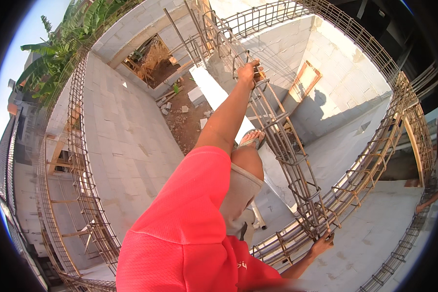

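A long rebar cage (297,168), made of straight steel bars with square stirrups, lies in front of me on top of a narrow block wall. My left hand (248,74) is stretched far forward, its fingers closed around the cage's bars beside a stirrup. Low on the right, my right hand (322,243) has its fingers curled at the cage's near end, where it meets a crossing rebar cage (345,207). Finer detail between the right fingers is too small to make out. My sandalled foot (253,139) stands on the wall top, left of the cage.
Pale block walls (126,117) enclose rooms well below me. More rebar cages (78,141) run along the wall tops. Rubble and broken blocks (196,96) lie on the earth floor. A wooden frame (305,80) leans in the right room. Upright bars (180,34) rise ahead.
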`<act>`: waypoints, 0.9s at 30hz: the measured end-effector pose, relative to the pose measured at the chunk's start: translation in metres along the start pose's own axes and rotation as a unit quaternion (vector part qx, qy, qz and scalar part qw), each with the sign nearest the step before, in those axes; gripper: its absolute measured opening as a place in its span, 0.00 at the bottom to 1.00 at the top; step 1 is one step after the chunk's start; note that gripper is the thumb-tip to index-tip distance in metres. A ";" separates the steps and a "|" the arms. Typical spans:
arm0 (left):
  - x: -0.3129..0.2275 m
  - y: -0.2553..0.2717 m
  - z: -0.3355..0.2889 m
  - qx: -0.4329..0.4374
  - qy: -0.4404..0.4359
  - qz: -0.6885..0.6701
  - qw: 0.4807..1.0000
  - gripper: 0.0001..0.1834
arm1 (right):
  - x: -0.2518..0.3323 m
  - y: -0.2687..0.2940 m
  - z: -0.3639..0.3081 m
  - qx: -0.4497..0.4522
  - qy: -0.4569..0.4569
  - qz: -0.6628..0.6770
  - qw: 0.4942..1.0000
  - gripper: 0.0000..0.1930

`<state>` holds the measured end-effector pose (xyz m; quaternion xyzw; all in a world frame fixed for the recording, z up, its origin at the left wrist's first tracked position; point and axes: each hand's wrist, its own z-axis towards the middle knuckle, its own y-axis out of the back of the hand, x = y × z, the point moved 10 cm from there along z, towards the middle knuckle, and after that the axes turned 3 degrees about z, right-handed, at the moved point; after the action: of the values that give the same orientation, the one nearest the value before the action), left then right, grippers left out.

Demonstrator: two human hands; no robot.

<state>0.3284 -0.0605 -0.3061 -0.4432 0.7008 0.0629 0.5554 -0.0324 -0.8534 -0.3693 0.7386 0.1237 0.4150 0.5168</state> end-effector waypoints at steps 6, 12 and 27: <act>-0.002 -0.003 0.009 0.057 0.068 0.024 0.996 0.21 | -0.011 -0.018 0.006 -0.016 0.041 -0.020 0.999 0.38; -0.013 -0.012 0.003 0.031 0.064 -0.028 0.997 0.18 | -0.032 -0.028 0.014 -0.070 0.009 -0.059 0.996 0.31; -0.108 -0.074 -0.119 0.045 0.000 -0.031 0.999 0.14 | -0.036 -0.022 0.014 -0.118 0.095 -0.153 0.977 0.20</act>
<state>0.2926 -0.1147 -0.1414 -0.4391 0.6887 0.0142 0.5768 -0.0385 -0.8752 -0.4077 0.6020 0.2339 0.4109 0.6434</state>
